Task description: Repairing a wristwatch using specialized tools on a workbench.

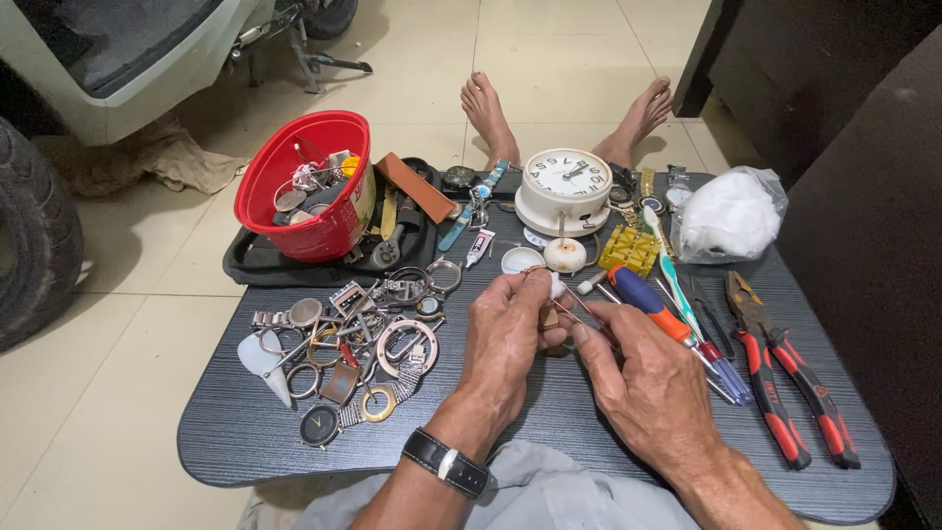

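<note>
A person sitting barefoot on a tiled floor is working over a low dark table point(549, 432), both hands meeting near its middle. The left hand point(505, 344), with a black-strapped watch point(446, 461) on its wrist, is pinching a small round part point(538, 275) between thumb and fingertips, the fingers closed tight around it; what exactly the part is cannot be told. The right hand point(648, 378) is gripping a thin metal tool point(579, 306) with curled fingers, its tip pointing up towards the pinched part just above the table.

Directly behind the hands a white alarm clock point(564, 188) is standing, with a small white knob point(564, 255) in front of it. To the left a heap of watch cases and metal bands point(358, 348) is lying spread across the table, and beyond it a red bowl point(304, 186) of loose parts is sitting on a black tray point(255, 265). To the right of the hands a screwdriver with a blue and orange handle point(648, 302), a toothbrush point(672, 275) and two pairs of red-handled pliers point(790, 378) are lying side by side, with a yellow block point(628, 250) and a clear bag of white stuffing point(731, 216) near the far edge
</note>
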